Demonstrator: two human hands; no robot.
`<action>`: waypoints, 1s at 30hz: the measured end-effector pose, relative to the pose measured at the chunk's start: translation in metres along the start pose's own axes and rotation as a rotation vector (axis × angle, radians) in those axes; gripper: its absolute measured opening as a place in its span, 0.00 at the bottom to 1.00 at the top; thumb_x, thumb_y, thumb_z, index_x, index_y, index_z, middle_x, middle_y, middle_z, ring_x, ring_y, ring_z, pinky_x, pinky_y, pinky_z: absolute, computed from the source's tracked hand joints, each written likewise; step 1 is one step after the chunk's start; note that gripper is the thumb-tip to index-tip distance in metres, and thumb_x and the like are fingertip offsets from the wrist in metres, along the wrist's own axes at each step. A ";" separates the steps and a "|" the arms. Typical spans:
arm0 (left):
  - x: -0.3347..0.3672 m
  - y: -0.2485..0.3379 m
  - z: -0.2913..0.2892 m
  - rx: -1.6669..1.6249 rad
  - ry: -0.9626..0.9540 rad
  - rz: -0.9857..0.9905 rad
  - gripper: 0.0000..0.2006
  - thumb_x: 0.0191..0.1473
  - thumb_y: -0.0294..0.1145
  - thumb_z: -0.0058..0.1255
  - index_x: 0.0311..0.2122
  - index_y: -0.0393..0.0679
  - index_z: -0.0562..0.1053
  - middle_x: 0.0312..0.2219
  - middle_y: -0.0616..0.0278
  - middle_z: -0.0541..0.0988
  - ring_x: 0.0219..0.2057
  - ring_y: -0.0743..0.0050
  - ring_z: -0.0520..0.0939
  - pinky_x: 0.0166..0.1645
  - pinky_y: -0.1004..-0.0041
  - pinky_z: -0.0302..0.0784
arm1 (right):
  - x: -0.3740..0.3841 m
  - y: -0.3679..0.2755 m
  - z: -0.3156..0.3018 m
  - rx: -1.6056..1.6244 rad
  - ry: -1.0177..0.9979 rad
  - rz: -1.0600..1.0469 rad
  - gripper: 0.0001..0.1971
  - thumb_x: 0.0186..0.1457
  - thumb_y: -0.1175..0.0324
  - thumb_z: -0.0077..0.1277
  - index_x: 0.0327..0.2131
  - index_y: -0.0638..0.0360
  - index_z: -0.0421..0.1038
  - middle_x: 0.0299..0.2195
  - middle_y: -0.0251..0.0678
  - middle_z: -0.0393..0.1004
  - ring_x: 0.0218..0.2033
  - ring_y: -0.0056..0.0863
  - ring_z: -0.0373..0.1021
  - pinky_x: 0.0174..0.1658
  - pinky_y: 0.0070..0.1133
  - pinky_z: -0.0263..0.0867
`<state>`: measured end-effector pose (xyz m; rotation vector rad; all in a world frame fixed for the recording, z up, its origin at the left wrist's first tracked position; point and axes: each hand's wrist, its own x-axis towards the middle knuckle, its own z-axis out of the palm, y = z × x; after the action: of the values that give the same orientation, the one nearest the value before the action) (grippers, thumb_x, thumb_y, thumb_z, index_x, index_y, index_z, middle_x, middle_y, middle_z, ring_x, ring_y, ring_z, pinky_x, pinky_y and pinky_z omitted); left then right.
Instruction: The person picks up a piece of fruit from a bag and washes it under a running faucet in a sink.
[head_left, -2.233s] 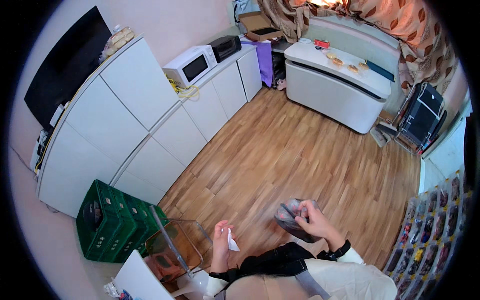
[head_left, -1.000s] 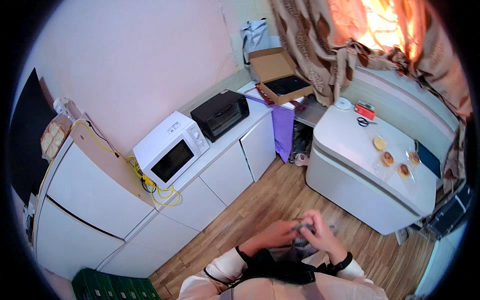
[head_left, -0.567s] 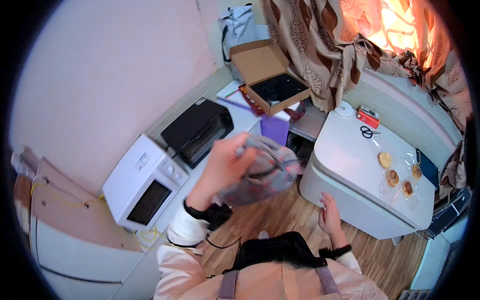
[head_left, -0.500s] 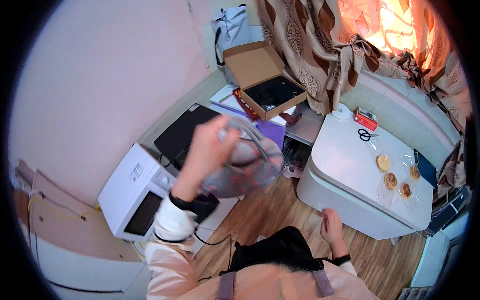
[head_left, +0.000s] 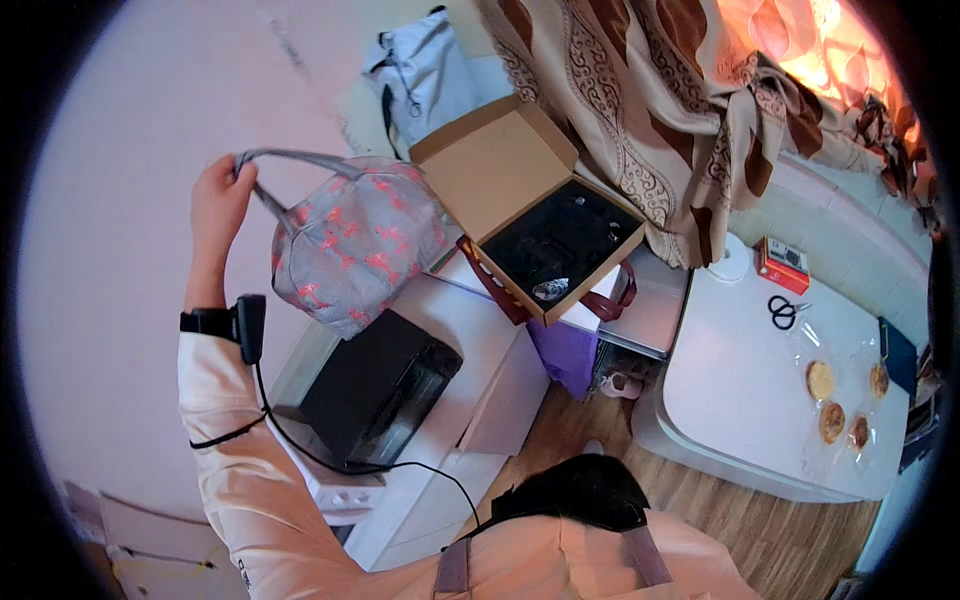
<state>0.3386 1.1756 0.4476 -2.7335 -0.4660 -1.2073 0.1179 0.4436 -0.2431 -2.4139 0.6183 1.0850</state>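
My left hand (head_left: 222,195) is closed round the grey handle of a soft grey bag (head_left: 365,235) patterned with pink-red birds. Raised beside the wall, it carries the bag above the far end of a white cabinet (head_left: 470,345). The bag hangs tilted, its right side close to an opened cardboard box (head_left: 495,160) with black contents. Just below the bag is a black box-shaped appliance (head_left: 365,385). My right hand is out of the picture.
At right stands a white table (head_left: 720,380) with black scissors (head_left: 783,312), a small red box (head_left: 782,266) and several round pastries (head_left: 832,422) in clear wrappers. A pale drawstring bag (head_left: 430,85) leans behind the cardboard box. A cable (head_left: 420,463) trails from my left wrist.
My left hand has swung up and to the left with the grey bag, from in front of the black appliance to above it. My right hand has left the view.
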 end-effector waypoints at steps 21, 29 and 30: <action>0.043 -0.139 0.330 -0.171 -0.409 -0.158 0.15 0.49 0.38 0.43 0.22 0.34 0.68 0.14 0.49 0.73 0.18 0.57 0.76 0.26 0.63 0.69 | -0.039 -0.172 0.052 0.489 0.089 0.154 0.17 0.52 0.59 0.37 0.29 0.64 0.72 0.30 0.50 0.72 0.35 0.46 0.69 0.39 0.34 0.65; 0.033 -0.133 0.431 -1.000 -0.525 -0.532 0.12 0.53 0.35 0.41 0.35 0.37 0.69 0.24 0.57 0.73 0.23 0.71 0.74 0.27 0.75 0.72 | -0.069 -0.175 0.109 0.534 0.101 0.246 0.17 0.50 0.60 0.37 0.29 0.66 0.71 0.33 0.53 0.71 0.36 0.49 0.68 0.41 0.36 0.64; 0.032 -0.135 0.439 -1.165 -0.529 -0.527 0.12 0.54 0.36 0.41 0.38 0.37 0.67 0.28 0.57 0.73 0.27 0.72 0.74 0.31 0.75 0.72 | -0.071 -0.174 0.109 0.512 0.124 0.228 0.17 0.50 0.61 0.37 0.29 0.66 0.71 0.33 0.53 0.71 0.37 0.50 0.68 0.41 0.36 0.64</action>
<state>0.6229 1.4114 0.1719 -4.1890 -0.7343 -0.9787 0.1080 0.6600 -0.2217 -2.0038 1.0868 0.7434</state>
